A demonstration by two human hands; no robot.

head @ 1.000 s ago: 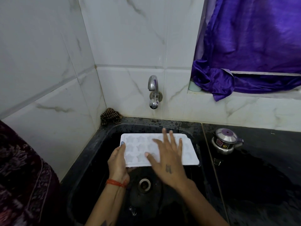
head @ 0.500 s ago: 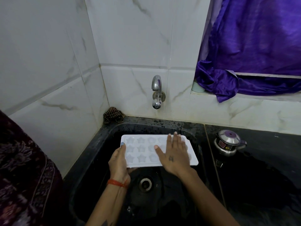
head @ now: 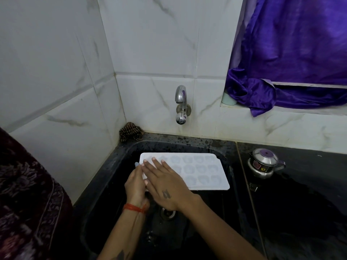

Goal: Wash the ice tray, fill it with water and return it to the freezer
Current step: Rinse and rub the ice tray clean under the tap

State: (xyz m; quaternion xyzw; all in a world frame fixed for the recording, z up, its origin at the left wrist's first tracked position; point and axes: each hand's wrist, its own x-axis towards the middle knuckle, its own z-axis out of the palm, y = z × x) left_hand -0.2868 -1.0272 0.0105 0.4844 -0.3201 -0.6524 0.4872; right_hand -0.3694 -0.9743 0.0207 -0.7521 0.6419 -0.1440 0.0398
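Note:
A white ice tray [head: 197,170] with shaped cavities is held flat over the black sink [head: 221,156], below the chrome tap [head: 181,106]. My left hand [head: 135,186], with a red thread at the wrist, grips the tray's left edge. My right hand [head: 165,182] lies flat on the tray's left part, fingers spread and pointing to the far left, covering the cavities there. No water runs from the tap.
A steel kettle [head: 263,163] with a purple knob stands on the black counter to the right. A striped cloth [head: 130,131] sits in the back left corner. A purple curtain [head: 291,53] hangs over the window ledge. The drain [head: 168,212] lies below my hands.
My right hand has slid from the tray's right half across to its left end, next to my left hand. The tray stays in place over the sink.

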